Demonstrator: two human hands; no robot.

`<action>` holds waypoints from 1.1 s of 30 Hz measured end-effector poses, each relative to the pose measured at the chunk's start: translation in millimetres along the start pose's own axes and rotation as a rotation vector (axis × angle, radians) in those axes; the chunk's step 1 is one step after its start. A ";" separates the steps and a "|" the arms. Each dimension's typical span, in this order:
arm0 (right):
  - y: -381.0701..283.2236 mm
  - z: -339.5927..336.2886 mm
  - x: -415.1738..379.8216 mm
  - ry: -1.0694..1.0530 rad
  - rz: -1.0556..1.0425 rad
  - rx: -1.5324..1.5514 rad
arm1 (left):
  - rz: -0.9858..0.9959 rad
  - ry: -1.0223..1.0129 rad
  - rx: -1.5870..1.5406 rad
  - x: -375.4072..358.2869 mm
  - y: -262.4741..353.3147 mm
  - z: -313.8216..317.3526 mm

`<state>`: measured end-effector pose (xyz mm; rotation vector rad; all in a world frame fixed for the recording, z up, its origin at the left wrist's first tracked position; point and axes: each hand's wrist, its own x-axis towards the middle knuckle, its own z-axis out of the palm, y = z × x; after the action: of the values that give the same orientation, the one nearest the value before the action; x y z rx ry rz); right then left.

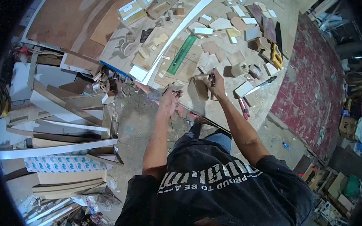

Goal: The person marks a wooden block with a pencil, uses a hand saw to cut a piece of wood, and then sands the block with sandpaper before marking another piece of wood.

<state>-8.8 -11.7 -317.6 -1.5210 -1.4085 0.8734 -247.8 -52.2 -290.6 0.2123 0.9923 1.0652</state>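
Note:
My right hand (216,85) is closed around a slim dark tool (212,79), whose exact kind I cannot make out. Beside it, at the near edge of the worktable (226,112), stands a small brown board piece (197,91). My left hand (171,98) is to the left of that piece, just off the table edge, with its fingers curled together. Something small may be between those fingers, but it is too small to name. Beyond both hands, a green flat strip with dark slots (182,55) lies on a brown sheet.
On the right are a yellow-handled saw (276,56), a tape-like roll (240,69), a white block (244,89) and a red-handled tool (244,109). Wood offcuts (221,24) and a long white strip (173,36) lie farther back. Curved panels (60,151) fill the left floor.

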 end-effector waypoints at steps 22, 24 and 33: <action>32.7 -124.2 -159.6 -0.089 0.172 -0.425 | -0.075 -0.035 0.368 -25.5 -39.0 69.8; 65.1 -164.1 -189.1 0.055 0.305 -0.454 | -0.269 -0.064 0.390 -32.2 -57.9 76.2; 143.6 -318.5 19.9 0.100 0.149 -0.747 | -0.134 -0.145 0.390 -20.7 -147.2 172.9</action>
<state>340.4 -32.0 -327.1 -2.2067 -1.6558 0.3413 -24.8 -92.7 -265.7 0.5266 1.0601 0.7165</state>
